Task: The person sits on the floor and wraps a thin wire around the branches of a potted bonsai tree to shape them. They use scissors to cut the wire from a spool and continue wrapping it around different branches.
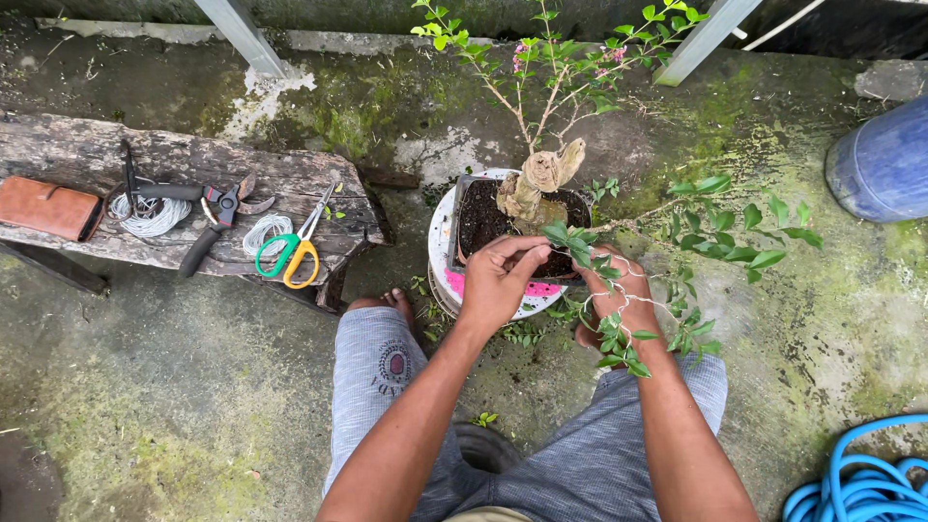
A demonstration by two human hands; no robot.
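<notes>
A small potted tree with a thick pale trunk (537,184) stands in a dark square pot (467,215) on a white round stand (442,242). A long leafy branch (677,217) wrapped with pale wire bends to the right and down. My left hand (498,280) pinches the branch near its base, just in front of the pot. Further along the same branch, my right hand (619,300) grips among the leaves, where the wire coils over its fingers.
A weathered wooden bench (184,188) at left carries scissors with green and yellow handles (290,249), black pruning shears (217,217), wire coils (150,215) and a brown pouch (46,207). A blue barrel (884,159) and a blue hose (860,474) sit at right.
</notes>
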